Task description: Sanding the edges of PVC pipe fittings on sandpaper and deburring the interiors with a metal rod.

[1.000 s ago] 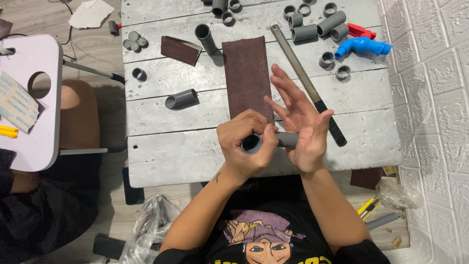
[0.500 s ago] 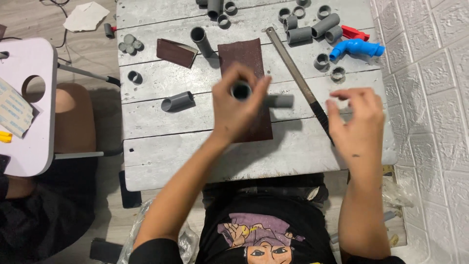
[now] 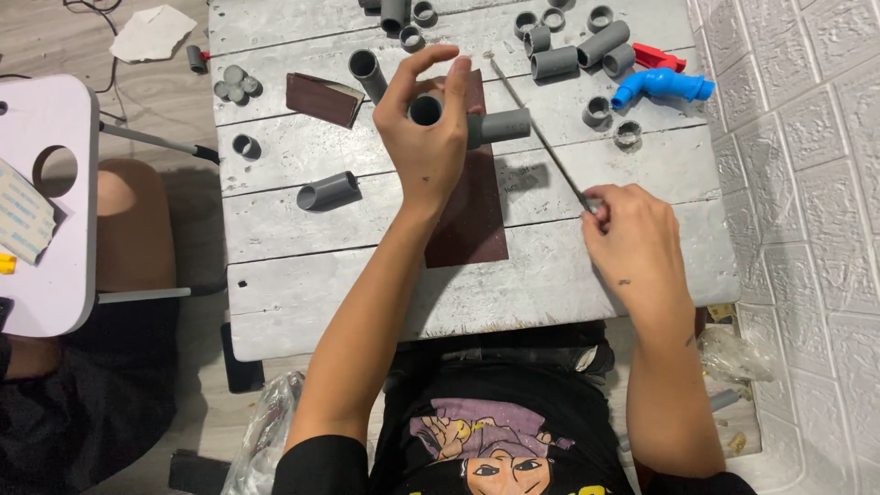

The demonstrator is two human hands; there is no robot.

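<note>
My left hand [image 3: 423,137] holds a grey pipe fitting [image 3: 484,125] up above the table, its open end facing me and a short pipe sticking out to the right. Under it lies a long strip of dark brown sandpaper [image 3: 475,206]. My right hand [image 3: 632,243] is closed around the black handle of a long metal file [image 3: 536,128], whose blade runs up and left across the grey wooden table [image 3: 367,284].
Several grey pipe pieces and rings [image 3: 568,55] lie at the table's far side, with a blue elbow fitting [image 3: 660,85] and a red part [image 3: 662,57]. A loose grey pipe [image 3: 327,191] and a folded sandpaper piece [image 3: 320,97] lie left. A white stool [image 3: 64,229] stands left; a white brick wall [image 3: 807,183] is right.
My left hand lifted the fitting from near my chest up and away over the sandpaper. My right hand let go of the pipe, swung right and closed on the file's handle.
</note>
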